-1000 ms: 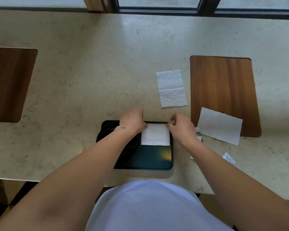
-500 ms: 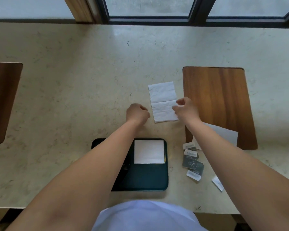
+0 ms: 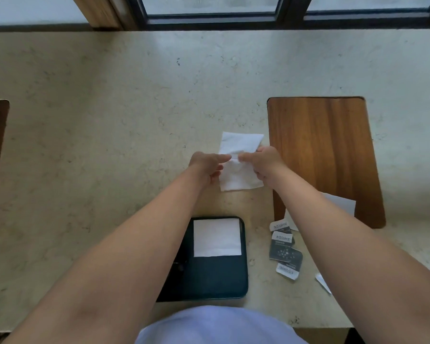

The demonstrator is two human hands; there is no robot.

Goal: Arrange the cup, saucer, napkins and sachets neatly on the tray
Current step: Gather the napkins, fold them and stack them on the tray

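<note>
The stone counter [image 3: 109,120] carried a wooden mat [image 3: 323,157], the landmark here. Left of the mat's near corner sat the dark tray [image 3: 216,279] with a folded napkin [image 3: 217,237] in it. Beside the mat's left edge, the left hand [image 3: 206,167] and right hand [image 3: 266,165] pinched a crumpled napkin [image 3: 238,175]. Sachets [image 3: 284,249] lay just below the mat's near-left corner.

I see wide bare counter [image 3: 97,145] left & far side, free passage there. Right side crowded: wooden board [image 3: 323,155] just beside the held napkin [image 3: 238,145], sachets [image 3: 284,247] scattered btwn tray [image 3: 216,279] & board. Tray's near half bare, folded napkin [image 3: 217,237] fills far half
</note>
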